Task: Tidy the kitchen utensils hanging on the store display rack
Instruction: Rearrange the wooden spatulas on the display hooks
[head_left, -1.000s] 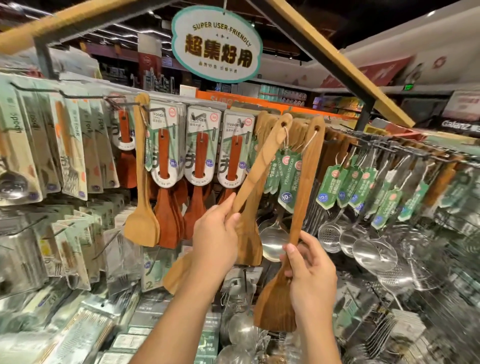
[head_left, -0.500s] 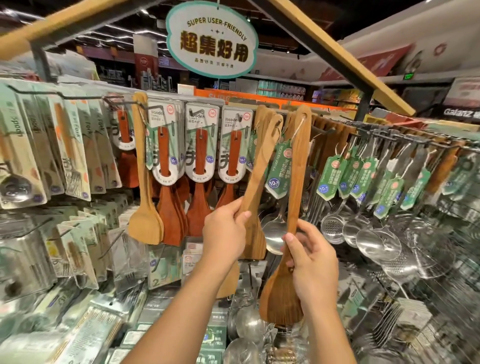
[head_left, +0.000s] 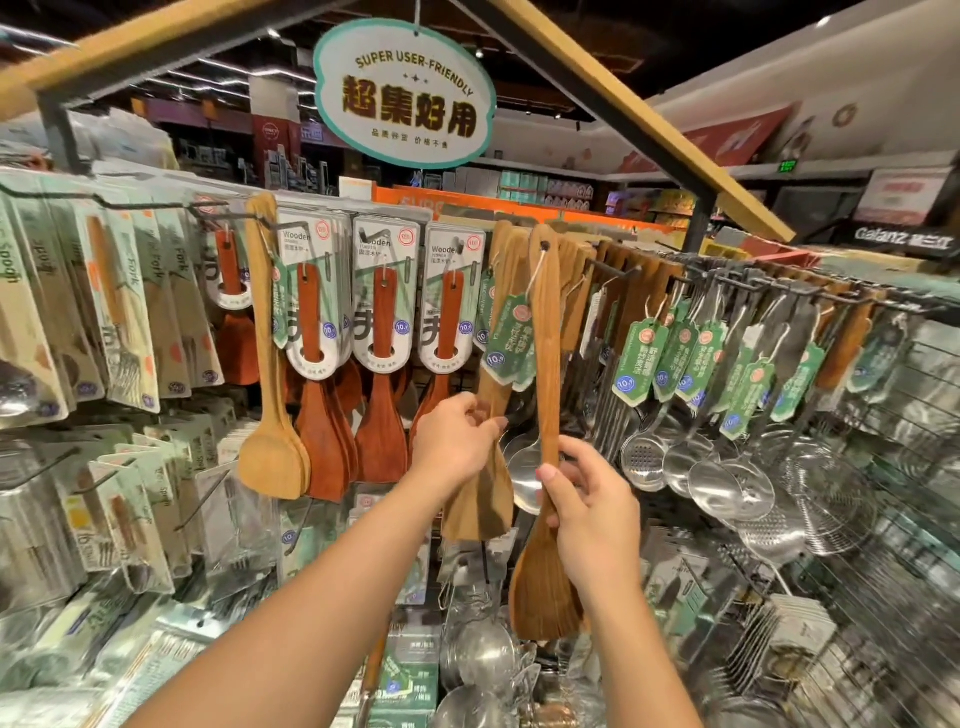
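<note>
My right hand (head_left: 592, 514) grips the handle of a long wooden spatula (head_left: 545, 364), held nearly upright, blade down, with a green tag (head_left: 511, 343) on its string. My left hand (head_left: 457, 441) grips the handle of a second wooden spatula (head_left: 480, 499), whose top lies among several wooden spatulas (head_left: 576, 291) hanging on the rack's hooks. The top hole of the right-hand spatula sits at hook height; whether it is on a hook I cannot tell.
Packaged red-brown wooden turners (head_left: 382, 332) and a pale wooden spatula (head_left: 270, 364) hang to the left. Steel ladles and skimmers with green tags (head_left: 691, 457) hang to the right. Packaged forks and spoons (head_left: 104, 312) fill the far left. An oval sign (head_left: 405, 93) hangs overhead.
Both spatulas have swung from a slant to nearly upright and moved towards the row of hanging wooden spatulas. My hands kept their grip and shifted slightly right.
</note>
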